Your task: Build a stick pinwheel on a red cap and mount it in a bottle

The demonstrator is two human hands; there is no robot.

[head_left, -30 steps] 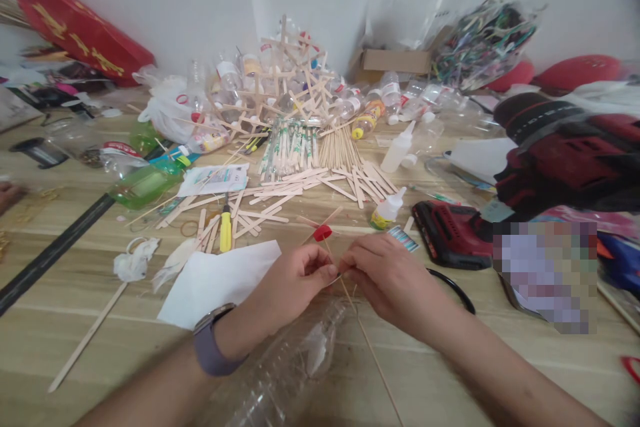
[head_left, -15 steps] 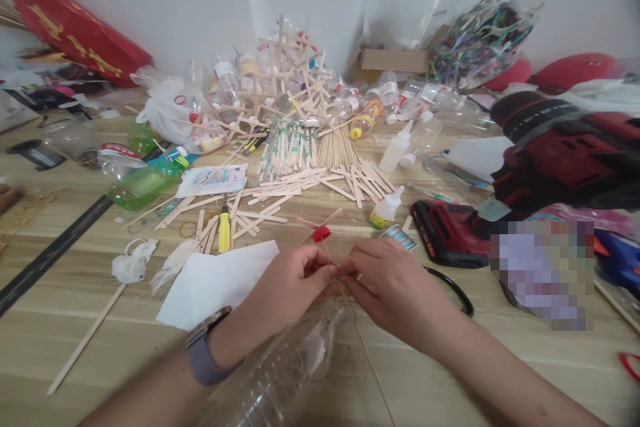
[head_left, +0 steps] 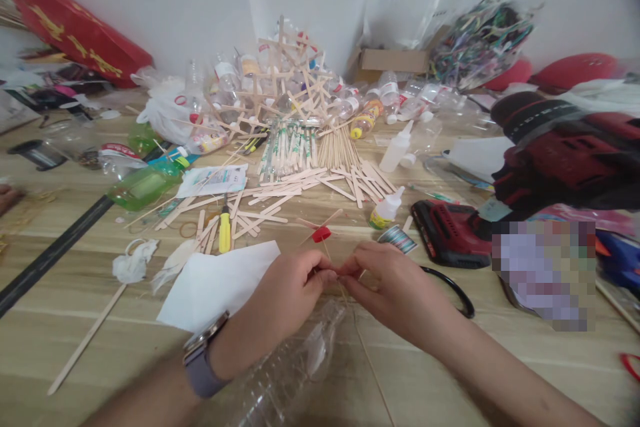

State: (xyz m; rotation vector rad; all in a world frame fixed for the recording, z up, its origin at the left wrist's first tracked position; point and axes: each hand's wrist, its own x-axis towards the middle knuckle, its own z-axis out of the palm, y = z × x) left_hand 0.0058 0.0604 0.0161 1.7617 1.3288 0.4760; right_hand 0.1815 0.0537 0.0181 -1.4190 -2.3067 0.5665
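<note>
My left hand [head_left: 295, 287] pinches a thin wooden skewer [head_left: 373, 373] that slants down toward me past the fingertips. The skewer's far end meets a red bottle cap [head_left: 321, 234], where flat wooden sticks [head_left: 333, 217] cross like blades. My right hand [head_left: 393, 283] is also closed in a pinch, its fingertips meeting the left ones at the skewer. Whatever lies between the right fingertips is too small to tell. Below my hands, a clear plastic bottle [head_left: 280, 380] lies on its side, partly covered by my left forearm.
White paper [head_left: 215, 287] lies beside my left wrist. A yellow screwdriver [head_left: 225, 230], loose craft sticks [head_left: 270, 197] and glue bottles [head_left: 387, 207] spread beyond. A red cordless drill [head_left: 555, 160] stands at right. Bottles pile along the wall. Another person's hand [head_left: 7, 197] shows at far left.
My hands have shifted only slightly, with the right fingers a little more drawn together. The skewer and red cap stay almost in place.
</note>
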